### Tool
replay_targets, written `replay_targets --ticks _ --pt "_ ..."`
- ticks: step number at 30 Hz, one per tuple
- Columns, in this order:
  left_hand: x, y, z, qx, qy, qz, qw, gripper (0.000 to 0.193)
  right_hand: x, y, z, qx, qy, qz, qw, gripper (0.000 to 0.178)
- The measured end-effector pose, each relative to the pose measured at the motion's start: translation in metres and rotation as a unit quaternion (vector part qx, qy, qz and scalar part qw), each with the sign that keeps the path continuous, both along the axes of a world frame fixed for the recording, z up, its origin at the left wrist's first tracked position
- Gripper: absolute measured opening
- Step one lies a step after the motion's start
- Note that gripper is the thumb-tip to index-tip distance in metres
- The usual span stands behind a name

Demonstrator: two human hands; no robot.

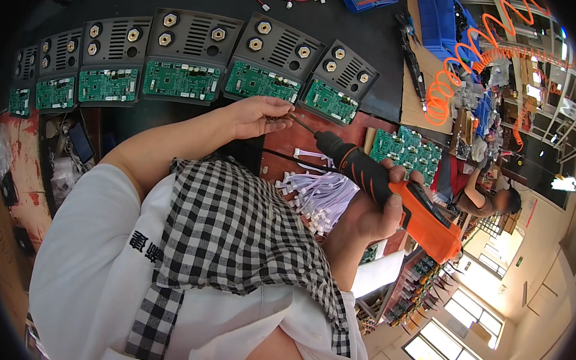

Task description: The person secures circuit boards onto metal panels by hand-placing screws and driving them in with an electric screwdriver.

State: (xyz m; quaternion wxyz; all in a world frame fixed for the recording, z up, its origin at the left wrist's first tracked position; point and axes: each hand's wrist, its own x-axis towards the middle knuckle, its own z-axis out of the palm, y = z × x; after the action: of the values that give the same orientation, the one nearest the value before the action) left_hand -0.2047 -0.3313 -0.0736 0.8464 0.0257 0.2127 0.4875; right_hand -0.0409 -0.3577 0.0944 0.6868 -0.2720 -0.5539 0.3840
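Observation:
My right hand (pixel 379 218) is wrapped round an orange and black electric screwdriver (pixel 427 218), its thin bit pointing left and away from me. At the bit's tip my left hand (pixel 260 117) is closed in a pinch; small bits seem to be between the fingers, too small to name. Just beyond the hands stands a row of several dark grey slotted panels with brass fittings, each with a green circuit board at its near side. Closest to my left hand are one board (pixel 262 82) and its panel (pixel 280 41); another board (pixel 331 101) lies to the right.
White cables (pixel 320 192) with connectors lie bundled on the red surface under the screwdriver. More green boards (pixel 405 151) lie at the right. Beyond are a black tool (pixel 410 62), blue bins (pixel 439 21) and an orange coiled hose (pixel 442 90). Another person (pixel 481 198) works at far right.

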Motion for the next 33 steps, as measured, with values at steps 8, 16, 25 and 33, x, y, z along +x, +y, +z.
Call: replay_targets --ticks 8,16,25,33 --pt "0.000 0.003 -0.010 0.006 -0.013 -0.031 0.999 0.011 0.001 0.005 -0.002 -0.012 0.002 0.003 1.000 0.042" --pt "-0.001 0.000 -0.005 0.010 0.028 -0.017 0.999 0.028 -0.010 0.020 -0.011 0.015 -0.011 0.032 0.999 0.042" --pt "-0.015 -0.016 -0.038 -0.079 0.093 0.052 0.991 0.040 -0.026 0.057 -0.031 -0.040 -0.012 -0.009 0.999 0.041" --pt "-0.018 -0.010 -0.042 -0.078 0.042 0.121 0.989 0.034 -0.034 0.062 -0.035 -0.021 -0.031 0.000 0.999 0.038"
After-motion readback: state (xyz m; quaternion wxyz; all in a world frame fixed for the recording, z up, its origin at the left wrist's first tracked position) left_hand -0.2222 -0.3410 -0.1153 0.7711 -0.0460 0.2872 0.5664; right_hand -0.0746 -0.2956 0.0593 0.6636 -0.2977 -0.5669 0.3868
